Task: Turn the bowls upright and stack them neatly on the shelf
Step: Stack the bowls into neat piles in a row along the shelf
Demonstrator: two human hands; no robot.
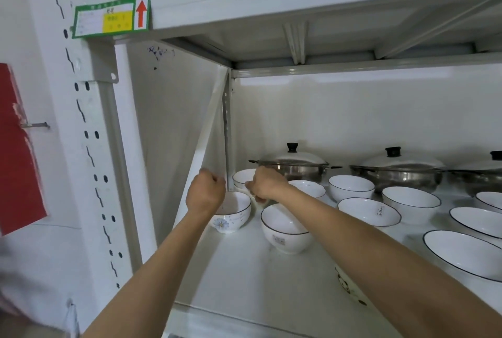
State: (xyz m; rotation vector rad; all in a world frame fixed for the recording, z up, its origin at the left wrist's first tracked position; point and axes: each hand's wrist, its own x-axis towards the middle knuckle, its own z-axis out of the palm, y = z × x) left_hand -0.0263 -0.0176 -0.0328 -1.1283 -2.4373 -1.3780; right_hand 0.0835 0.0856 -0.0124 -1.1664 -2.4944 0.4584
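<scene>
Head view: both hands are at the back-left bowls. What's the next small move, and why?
Probably set what the right hand is gripping down into the flower-print bowl below the left hand. That bowl already sits upright and open, and the right hand holds a rim at the corner bowl just behind it.

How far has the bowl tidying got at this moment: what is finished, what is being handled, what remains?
Done: every bowl in clear view sits upright, such as the flower bowl and the labelled bowl. In hand: the right hand reaches the back-corner bowl; its grip is hidden. The left hand is fisted over the flower bowl. Left: stacking; bowls stand singly across the shelf.
</scene>
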